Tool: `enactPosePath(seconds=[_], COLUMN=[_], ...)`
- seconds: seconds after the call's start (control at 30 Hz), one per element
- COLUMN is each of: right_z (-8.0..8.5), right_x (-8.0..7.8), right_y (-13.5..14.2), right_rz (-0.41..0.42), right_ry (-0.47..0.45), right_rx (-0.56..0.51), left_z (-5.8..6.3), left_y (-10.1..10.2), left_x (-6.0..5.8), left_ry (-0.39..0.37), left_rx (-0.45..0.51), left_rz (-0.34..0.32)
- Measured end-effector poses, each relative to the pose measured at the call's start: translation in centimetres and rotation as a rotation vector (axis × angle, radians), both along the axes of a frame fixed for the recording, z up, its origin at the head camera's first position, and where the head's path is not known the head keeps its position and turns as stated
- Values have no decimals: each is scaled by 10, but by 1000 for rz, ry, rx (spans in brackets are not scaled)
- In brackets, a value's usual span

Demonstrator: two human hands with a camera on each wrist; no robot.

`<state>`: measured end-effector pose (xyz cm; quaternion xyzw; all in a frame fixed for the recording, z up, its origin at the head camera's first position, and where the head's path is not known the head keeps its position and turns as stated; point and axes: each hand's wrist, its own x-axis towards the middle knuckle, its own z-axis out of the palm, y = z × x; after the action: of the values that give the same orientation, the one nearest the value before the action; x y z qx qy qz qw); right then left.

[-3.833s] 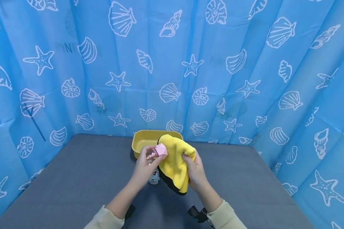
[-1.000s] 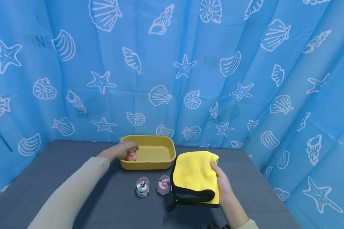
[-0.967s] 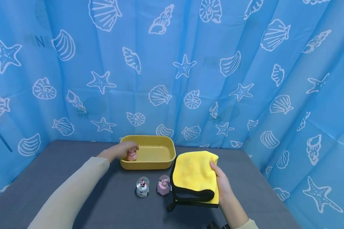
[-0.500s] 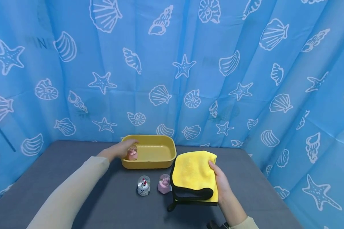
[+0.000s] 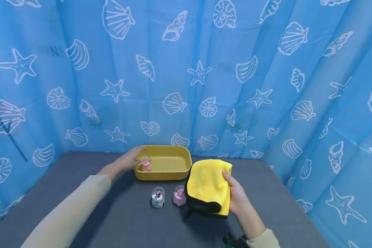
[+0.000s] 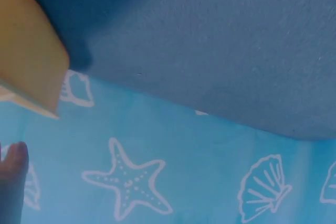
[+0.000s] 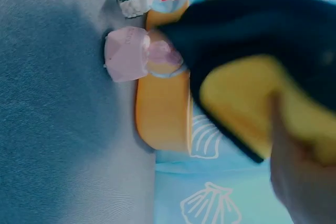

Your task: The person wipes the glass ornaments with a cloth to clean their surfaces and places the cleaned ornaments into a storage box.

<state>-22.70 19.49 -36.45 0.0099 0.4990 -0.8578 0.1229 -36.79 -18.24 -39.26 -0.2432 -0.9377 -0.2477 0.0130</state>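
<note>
My left hand (image 5: 129, 159) is at the left end of a yellow plastic basin (image 5: 161, 176), fingers spread and apart from a pink snow globe (image 5: 146, 165) standing inside. In the left wrist view just a blurred fingertip (image 6: 14, 158) shows near the basin's wall. My right hand (image 5: 237, 195) grips a folded yellow cloth (image 5: 207, 181) with black edging, thumb on top, raised above the table. Left of the cloth stand a second pink snow globe (image 5: 179, 196), partly overlapped by it, and a white snow globe (image 5: 158, 198) with a red figure inside.
A dark grey cloth (image 5: 127, 220) covers the table. Behind it hangs a blue curtain (image 5: 186, 86) with white shell and starfish prints. The basin stands at the back edge, near the curtain.
Earlier my left hand held a pink snow globe against the cloth. Then it reached into the basin with a globe; now its fingers have come off it and drawn left. The cloth stays gripped.
</note>
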Motion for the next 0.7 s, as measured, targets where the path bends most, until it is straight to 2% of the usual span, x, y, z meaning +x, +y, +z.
enactPosePath(seconds=[0.13, 0.33, 0.5, 0.7], right_z=[3, 9, 12, 12], right_x=[1, 2, 1, 1], right_y=[-2, 3, 7, 10], right_rz=[-54, -59, -35, -15], right_ry=[39, 27, 15, -46], right_rx=[5, -33, -80, -125], left_z=[3, 5, 3, -7], left_y=[-1, 5, 11, 20], left_x=[19, 51, 69, 88], left_ry=[32, 72, 19, -117], left_rx=[39, 109, 234, 332], left_rz=[47, 82, 73, 73])
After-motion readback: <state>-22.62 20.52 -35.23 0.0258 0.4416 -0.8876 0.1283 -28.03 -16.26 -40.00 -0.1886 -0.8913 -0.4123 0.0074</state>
